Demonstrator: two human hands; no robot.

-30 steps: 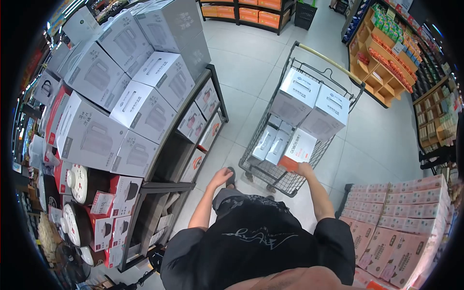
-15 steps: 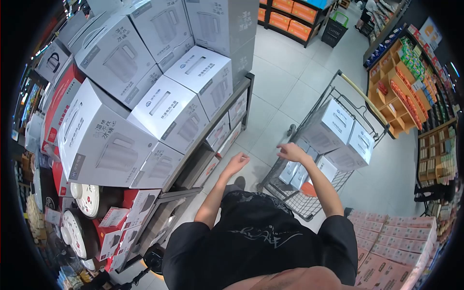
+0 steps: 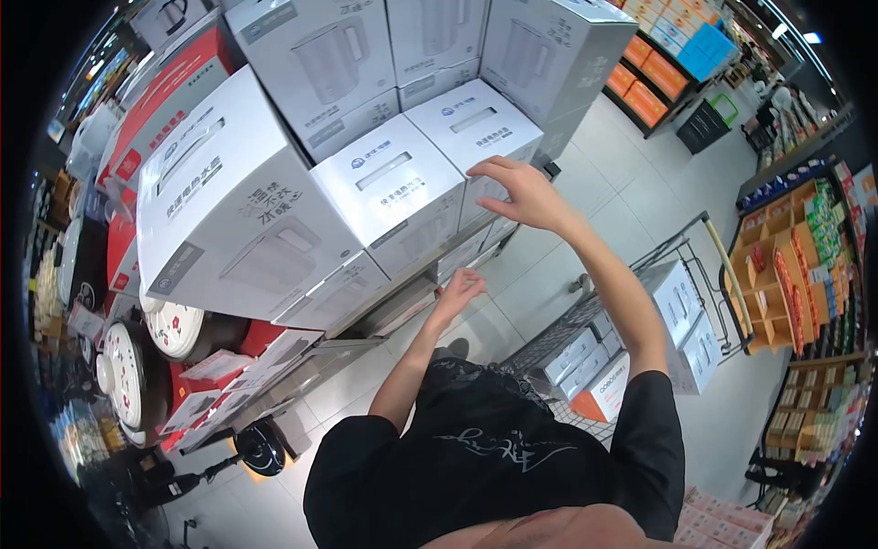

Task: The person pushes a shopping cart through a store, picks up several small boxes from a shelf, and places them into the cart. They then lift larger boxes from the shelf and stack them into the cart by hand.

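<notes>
White electric kettle boxes with carry slots stand stacked on the shelf to my left. My right hand reaches over toward them, fingers apart and holding nothing. Its fingertips overlap the front corner of one kettle box. A second kettle box sits beside that one, nearer me, and a larger kettle box stands closer still at the left. Lower down, my left hand hangs in front of the shelf edge with loosely bent, parted fingers and nothing in them.
A wire shopping cart at my right holds several boxes, including white kettle boxes. Floral-lidded pots sit at the left end of the shelf. Wooden display racks line the far right, and a black basket stands ahead.
My right hand has moved from over the cart, left and up to the kettle boxes. My view has turned toward the shelf. The left hand stays low by the shelf.
</notes>
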